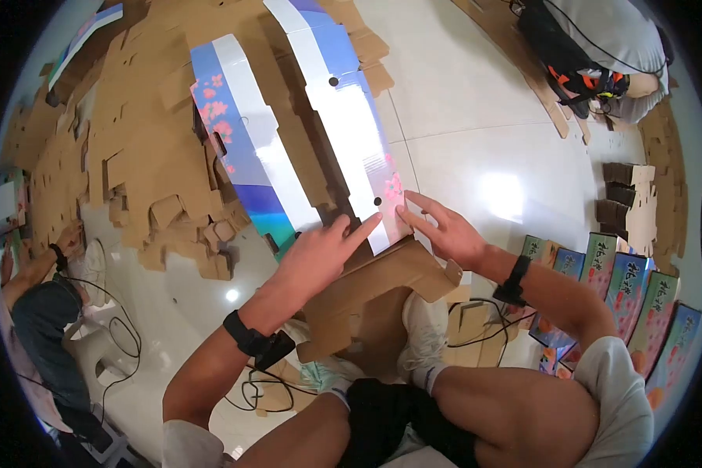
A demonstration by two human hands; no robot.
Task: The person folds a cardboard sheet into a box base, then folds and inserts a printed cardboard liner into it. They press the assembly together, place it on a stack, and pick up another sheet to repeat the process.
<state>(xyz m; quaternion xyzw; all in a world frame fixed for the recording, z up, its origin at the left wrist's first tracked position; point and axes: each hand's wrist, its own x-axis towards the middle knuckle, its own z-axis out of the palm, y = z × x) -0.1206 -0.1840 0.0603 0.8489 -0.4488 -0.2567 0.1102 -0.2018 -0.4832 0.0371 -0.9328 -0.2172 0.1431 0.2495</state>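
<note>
A long, part-folded cardboard box [349, 129] extends away from me, with white flaps, blue-purple print, pink blossoms and a bare brown inside. My left hand [313, 256] is at its near end, the index finger stretched across the right-hand white flap and the thumb raised beside it. The fingers underneath are hidden. From the right, my right hand [451, 235] holds the outer edge of the same printed panel near a punched round hole, with thumb and index finger against it. A brown end flap [378, 292] hangs below my hands, over my shoes.
Stacked flat brown cardboard [144, 101] covers the floor at left. Several finished printed boxes [600, 265] stand at right, near folded brown pieces [628, 199]. Black cables [277, 390] lie near my feet. Other people sit at far left and upper right.
</note>
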